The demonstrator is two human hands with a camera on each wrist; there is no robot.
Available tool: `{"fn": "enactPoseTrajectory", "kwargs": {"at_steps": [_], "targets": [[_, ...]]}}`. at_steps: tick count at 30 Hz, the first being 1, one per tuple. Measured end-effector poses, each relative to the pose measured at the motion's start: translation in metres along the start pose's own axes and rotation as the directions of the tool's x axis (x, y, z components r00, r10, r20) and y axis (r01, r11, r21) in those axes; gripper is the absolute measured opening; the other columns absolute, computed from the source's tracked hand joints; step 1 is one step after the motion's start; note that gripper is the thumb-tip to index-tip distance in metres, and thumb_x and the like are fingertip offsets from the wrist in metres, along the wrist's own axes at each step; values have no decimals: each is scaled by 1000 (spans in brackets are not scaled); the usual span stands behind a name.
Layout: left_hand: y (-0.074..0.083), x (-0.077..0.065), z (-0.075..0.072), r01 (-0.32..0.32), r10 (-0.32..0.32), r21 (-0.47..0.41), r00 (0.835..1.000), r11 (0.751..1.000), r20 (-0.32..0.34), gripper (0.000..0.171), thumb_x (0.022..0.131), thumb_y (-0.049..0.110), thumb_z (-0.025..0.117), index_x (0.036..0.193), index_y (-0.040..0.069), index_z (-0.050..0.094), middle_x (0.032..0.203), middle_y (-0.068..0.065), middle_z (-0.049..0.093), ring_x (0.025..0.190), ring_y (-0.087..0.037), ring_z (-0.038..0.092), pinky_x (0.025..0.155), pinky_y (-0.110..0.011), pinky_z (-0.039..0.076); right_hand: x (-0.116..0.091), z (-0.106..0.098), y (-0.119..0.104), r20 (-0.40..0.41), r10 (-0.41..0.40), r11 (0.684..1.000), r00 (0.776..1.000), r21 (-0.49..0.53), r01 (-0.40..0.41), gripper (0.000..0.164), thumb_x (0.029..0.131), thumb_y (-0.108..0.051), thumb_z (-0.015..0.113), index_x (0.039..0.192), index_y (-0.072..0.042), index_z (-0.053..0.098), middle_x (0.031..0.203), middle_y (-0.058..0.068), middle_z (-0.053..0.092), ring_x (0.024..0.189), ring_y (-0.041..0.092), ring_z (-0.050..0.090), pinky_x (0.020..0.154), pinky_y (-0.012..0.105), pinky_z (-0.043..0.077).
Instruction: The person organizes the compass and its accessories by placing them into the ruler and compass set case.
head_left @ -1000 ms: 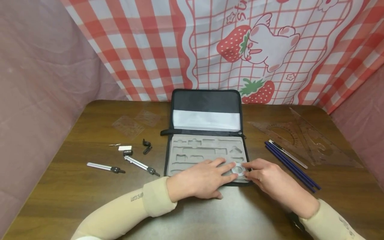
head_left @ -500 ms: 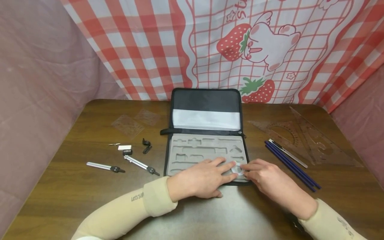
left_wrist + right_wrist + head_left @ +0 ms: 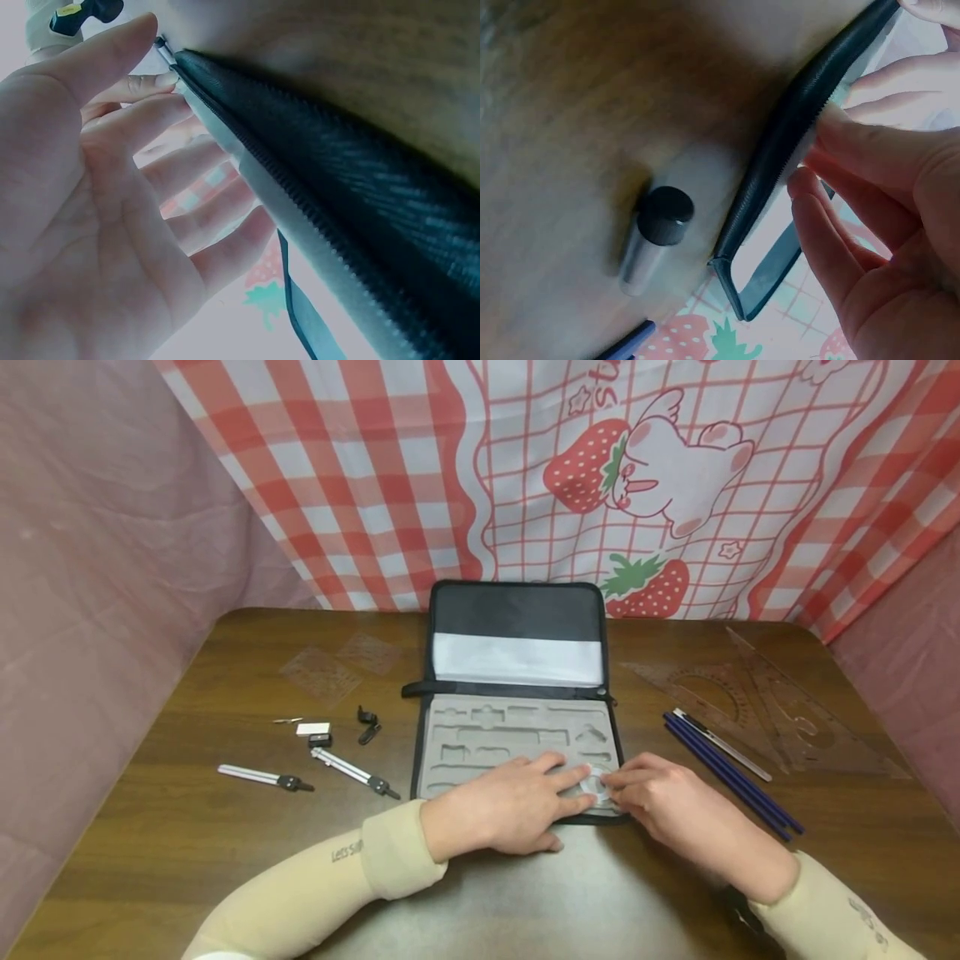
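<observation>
A round translucent ring (image 3: 595, 785) lies at the near right corner of the grey foam tray (image 3: 495, 735), inside an unfolded black zip case (image 3: 517, 610). My left hand (image 3: 517, 806) rests on the foam with fingers spread; its fingertips touch the ring's left side. At the opposite side, my right hand (image 3: 667, 802) pinches the ring's right edge with bent fingers. In the left wrist view, the straight left fingers (image 3: 217, 240) reach over the case's zip edge (image 3: 300, 202). The right thumb (image 3: 870, 146) and fingers meet over the case edge in the right wrist view; their tips are partly hidden.
Two compasses (image 3: 266, 777) (image 3: 356, 772), a white eraser (image 3: 312, 728), a black sharpener (image 3: 319, 741) and black parts (image 3: 367, 724) lie left. Stencils (image 3: 318, 675) sit behind. Blue pencils (image 3: 731, 772), a cutter knife (image 3: 720, 743) and clear set squares (image 3: 806, 714) lie right. A black-capped tube (image 3: 660, 232) lies near the right wrist.
The right fingertips have moved slightly left, over the ring's right part, and drawn closer together. The left hand stays in place on the foam.
</observation>
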State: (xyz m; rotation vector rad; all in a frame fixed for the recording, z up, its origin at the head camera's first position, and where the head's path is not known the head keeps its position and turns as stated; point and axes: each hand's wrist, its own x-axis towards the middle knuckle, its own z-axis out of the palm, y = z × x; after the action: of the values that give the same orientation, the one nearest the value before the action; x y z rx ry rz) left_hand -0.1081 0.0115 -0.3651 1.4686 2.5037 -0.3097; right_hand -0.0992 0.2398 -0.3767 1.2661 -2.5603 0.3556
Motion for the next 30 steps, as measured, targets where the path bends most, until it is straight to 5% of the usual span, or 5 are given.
{"fn": "enactPoseTrajectory", "kwargs": {"at_steps": [14, 23, 30], "targets": [[5, -2, -1, 21, -22, 8, 999, 1000, 27, 72, 88, 60, 44, 148, 36, 13, 155, 4, 5, 138, -20, 12, 101, -36, 31, -2, -10, 1, 127, 96, 994, 987, 42, -102, 15, 77, -15, 71, 92, -14, 72, 100, -3, 66, 92, 9, 56, 71, 26, 49], [8, -1, 1, 22, -21, 39, 1000, 999, -15, 70, 88, 56, 48, 148, 34, 17, 155, 2, 10, 136, -23, 17, 99, -36, 33, -22, -34, 22, 53, 212, 977, 976, -43, -210, 19, 72, -17, 74, 91, -20, 71, 89, -14, 64, 82, 5, 58, 67, 29, 50], [7, -1, 2, 29, -28, 31, 1000, 999, -12, 71, 88, 56, 47, 148, 35, 15, 155, 2, 7, 137, -23, 15, 100, -36, 32, -42, -47, 41, 287, 247, 965, 925, 15, -263, 22, 68, -28, 77, 88, -26, 67, 88, -18, 59, 78, 4, 58, 64, 28, 49]]}}
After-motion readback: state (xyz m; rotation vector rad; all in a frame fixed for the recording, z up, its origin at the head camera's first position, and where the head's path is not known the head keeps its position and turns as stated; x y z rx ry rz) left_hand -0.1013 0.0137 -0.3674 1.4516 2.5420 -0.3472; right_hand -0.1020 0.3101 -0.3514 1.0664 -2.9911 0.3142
